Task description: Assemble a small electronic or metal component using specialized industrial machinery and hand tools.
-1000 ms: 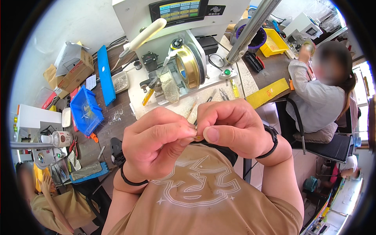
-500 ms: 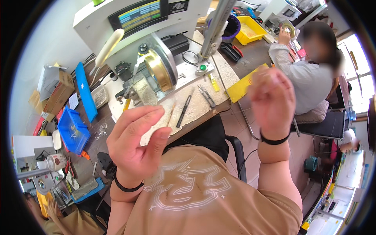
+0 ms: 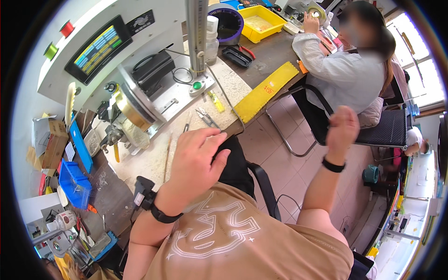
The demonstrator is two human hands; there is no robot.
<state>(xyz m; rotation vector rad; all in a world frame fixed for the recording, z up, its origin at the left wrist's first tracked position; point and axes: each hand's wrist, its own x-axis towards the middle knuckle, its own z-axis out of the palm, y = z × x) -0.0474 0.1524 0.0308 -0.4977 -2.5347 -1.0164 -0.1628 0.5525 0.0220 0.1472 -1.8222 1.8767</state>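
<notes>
My left hand [image 3: 198, 156] is over the near edge of the bench [image 3: 156, 156], in front of my shirt. Its thumb stands apart from the bent fingers, and nothing shows between them. Out to the right, above the tiled floor, my right hand [image 3: 344, 128] is raised with its fingers drawn together. Motion blurs it, and whatever it may pinch is too small to make out. Beyond my left hand lie a pair of pointed tweezers [image 3: 205, 117] and a slim black tool [image 3: 187, 123], partly covered by that hand. A bench machine with a gold-coloured wheel [image 3: 131, 111] stands at the left.
A yellow strip [image 3: 266, 92] lies along the bench's right edge, near a yellow tray [image 3: 262, 25]. Blue bins [image 3: 74, 182] sit at the left. A chair armrest [image 3: 263, 186] is beside me. Another person [image 3: 343, 79] sits at the bench's far right.
The view has swung to the right, so the machine now sits farther left. My left hand covers more of the black tool. My right hand is lower and farther out to the right.
</notes>
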